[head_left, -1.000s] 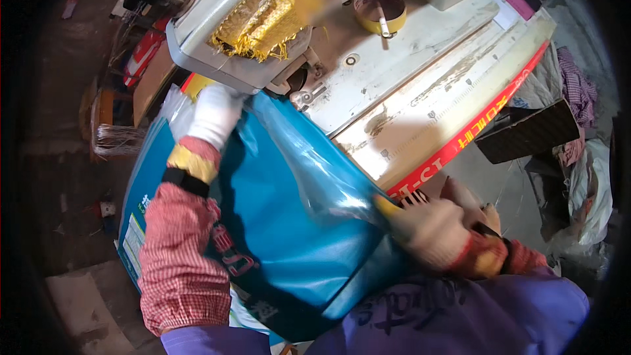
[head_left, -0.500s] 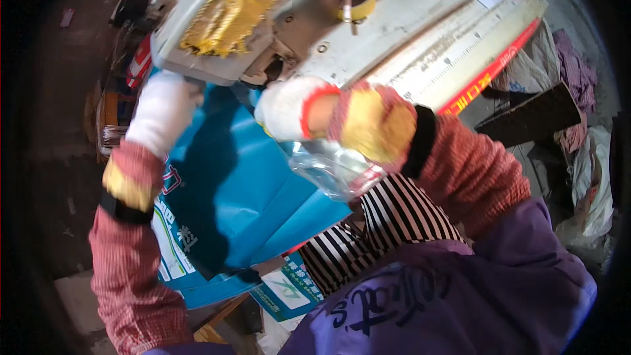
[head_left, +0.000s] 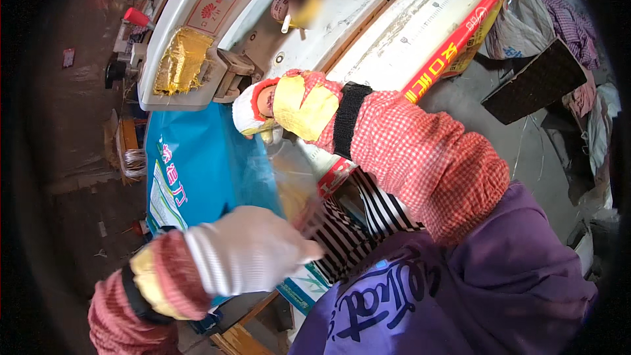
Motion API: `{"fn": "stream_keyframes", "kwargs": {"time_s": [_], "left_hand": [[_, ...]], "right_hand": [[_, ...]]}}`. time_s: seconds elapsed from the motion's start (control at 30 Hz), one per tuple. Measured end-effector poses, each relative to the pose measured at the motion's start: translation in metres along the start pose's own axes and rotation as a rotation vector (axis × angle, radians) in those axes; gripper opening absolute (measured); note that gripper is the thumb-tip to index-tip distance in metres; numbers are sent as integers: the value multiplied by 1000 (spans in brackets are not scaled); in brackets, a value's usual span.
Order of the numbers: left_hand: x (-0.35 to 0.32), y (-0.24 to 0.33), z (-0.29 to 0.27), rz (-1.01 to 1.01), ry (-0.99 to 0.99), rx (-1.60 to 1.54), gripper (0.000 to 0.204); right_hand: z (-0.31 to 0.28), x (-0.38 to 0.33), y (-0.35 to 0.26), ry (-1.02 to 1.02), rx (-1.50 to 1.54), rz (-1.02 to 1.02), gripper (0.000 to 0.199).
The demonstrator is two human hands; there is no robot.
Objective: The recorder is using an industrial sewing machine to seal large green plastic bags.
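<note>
"White machinery [head_left: 207, 16] stands beyond your right hand [head_left: 253, 108]; where's the blue bag [head_left: 204, 164]?"

"Left of that hand, likely limp, slick; pinch its edge. I can't tell either grip, right or left hand [head_left: 253, 250]."

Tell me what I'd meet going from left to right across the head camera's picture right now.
Pale strands → gloved left hand → black band on the right forearm → dark board → white plastic.
</note>
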State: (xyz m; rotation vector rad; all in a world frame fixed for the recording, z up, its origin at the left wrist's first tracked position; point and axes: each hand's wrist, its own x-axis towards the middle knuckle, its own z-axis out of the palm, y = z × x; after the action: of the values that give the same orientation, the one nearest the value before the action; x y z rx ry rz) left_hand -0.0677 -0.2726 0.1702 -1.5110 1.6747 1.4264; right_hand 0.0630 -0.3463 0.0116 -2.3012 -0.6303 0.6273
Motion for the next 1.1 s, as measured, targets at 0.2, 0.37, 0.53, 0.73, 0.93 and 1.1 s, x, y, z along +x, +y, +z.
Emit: {"fn": "stream_keyframes", "kwargs": {"time_s": [0.2, 0.37, 0.53, 0.73, 0.93, 1.1], "left_hand": [[-51, 2, -15, -383, 351, -210, 27], [-68, 64, 18, -648, -383, 19, 48], [-31, 101, 34, -314, -160, 190, 14], [34, 83, 48, -18, 117, 109, 10], [14, 76, 60, -40, 137, 88, 13], [19, 74, 67, -6, 239, 58, 13]], "right_hand": [[10, -9, -4, 161, 199, 68, 27], [16, -19, -19, 295, 74, 86, 20], [53, -54, -51, 552, -567, 51, 20], [141, -129, -74, 323, -306, -405, 22], [81, -124, -72, 631, -122, -290, 31], [53, -115, -45, 519, 384, 280, 39]]}}
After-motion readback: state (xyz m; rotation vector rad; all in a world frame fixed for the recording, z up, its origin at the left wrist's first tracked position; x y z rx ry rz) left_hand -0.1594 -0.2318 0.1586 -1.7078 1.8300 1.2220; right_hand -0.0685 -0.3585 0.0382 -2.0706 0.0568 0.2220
